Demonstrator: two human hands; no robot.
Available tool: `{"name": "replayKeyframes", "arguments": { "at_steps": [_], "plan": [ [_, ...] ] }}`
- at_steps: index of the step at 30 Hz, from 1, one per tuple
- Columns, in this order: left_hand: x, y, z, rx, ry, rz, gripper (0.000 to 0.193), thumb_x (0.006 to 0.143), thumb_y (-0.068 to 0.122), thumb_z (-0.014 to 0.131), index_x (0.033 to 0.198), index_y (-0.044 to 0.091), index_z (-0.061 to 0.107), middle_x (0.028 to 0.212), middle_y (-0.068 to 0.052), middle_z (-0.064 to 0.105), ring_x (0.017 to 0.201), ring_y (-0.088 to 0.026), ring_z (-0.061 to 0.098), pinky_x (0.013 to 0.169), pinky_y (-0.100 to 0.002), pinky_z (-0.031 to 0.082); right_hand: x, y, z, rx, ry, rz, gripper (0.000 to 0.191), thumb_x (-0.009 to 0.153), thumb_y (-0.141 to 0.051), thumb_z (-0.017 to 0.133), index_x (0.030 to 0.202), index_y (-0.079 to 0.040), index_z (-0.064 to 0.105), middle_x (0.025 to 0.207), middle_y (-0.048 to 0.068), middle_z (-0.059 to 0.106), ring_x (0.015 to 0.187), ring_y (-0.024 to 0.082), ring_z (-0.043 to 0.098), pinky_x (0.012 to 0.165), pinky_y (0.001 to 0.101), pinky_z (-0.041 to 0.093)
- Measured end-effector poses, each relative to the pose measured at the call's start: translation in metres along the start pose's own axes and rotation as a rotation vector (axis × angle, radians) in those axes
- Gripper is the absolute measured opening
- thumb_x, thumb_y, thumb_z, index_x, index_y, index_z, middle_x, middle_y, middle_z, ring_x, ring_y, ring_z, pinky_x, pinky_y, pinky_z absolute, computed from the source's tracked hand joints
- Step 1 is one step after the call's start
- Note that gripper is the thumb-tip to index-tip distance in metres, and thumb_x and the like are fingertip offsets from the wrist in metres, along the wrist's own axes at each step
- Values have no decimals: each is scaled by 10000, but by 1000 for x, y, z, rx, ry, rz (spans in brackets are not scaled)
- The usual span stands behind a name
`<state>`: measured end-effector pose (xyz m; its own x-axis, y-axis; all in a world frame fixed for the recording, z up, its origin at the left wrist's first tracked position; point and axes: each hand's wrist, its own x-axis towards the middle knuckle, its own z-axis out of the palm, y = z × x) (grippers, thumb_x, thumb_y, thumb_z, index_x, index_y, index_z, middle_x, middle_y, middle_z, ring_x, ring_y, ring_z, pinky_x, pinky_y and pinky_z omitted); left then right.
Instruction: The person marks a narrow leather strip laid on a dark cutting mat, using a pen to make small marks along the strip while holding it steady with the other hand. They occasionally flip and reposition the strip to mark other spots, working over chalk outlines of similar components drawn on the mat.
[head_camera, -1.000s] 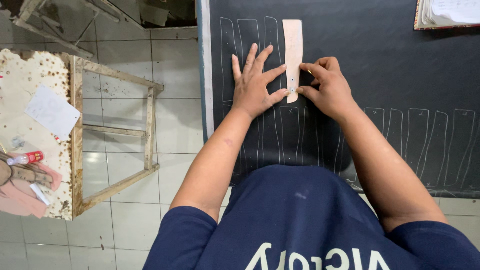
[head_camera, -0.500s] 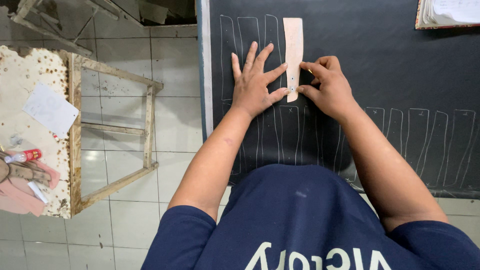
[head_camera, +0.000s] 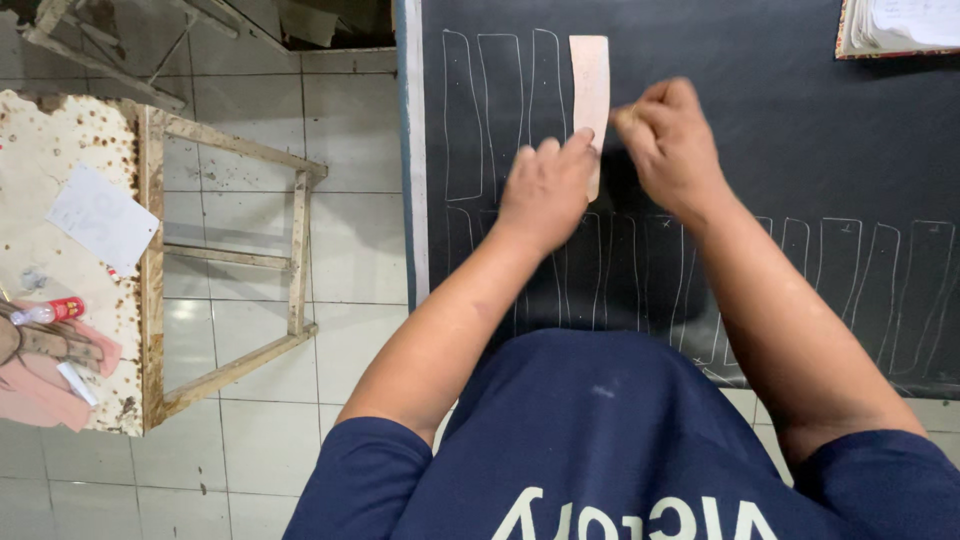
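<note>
My left hand (head_camera: 545, 190) lies flat, fingers pressed on the lower part of the pale template strip (head_camera: 590, 95), pinning it to the dark sheet (head_camera: 800, 150). My right hand (head_camera: 672, 145), just right of the strip, is pinched shut on sth small; can't tell what. White traced outlines (head_camera: 500, 110) sit left of my left hand.
</note>
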<state>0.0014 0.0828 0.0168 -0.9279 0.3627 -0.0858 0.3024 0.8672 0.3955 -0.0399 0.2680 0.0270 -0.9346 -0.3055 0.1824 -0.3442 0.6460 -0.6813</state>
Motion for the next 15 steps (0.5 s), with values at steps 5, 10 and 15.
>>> {"name": "replayKeyframes", "arguments": {
  "at_steps": [5, 10, 15],
  "plan": [
    [8, 25, 33, 4, -3, -152, 598, 1029, 148, 504, 1516, -164, 351, 845, -257, 739, 725, -396, 743, 652, -502, 606, 30, -22, -14, -69, -23, -66, 224, 1119, -225, 636, 1134, -24, 733, 991, 131, 668, 927, 313, 669, 810, 422, 525],
    [20, 30, 54, -226, 43, -258, 637, 932, 96, 516, 1477, -145, 289, 815, -290, 710, 687, -420, 722, 631, -505, 590, 47, -37, -10, -73, -293, 15, 254, 1049, -254, 625, 1081, -20, 717, 999, 158, 715, 901, 348, 691, 781, 439, 536],
    [14, 25, 54, 198, 42, 21, 593, 878, 55, 560, 1344, -261, 374, 1144, -363, 652, 644, -265, 725, 567, -437, 618, 47, -33, -1, -137, -331, -62, 260, 1043, -272, 641, 1063, -28, 731, 957, 155, 730, 873, 340, 704, 766, 435, 548]
  ]
}}
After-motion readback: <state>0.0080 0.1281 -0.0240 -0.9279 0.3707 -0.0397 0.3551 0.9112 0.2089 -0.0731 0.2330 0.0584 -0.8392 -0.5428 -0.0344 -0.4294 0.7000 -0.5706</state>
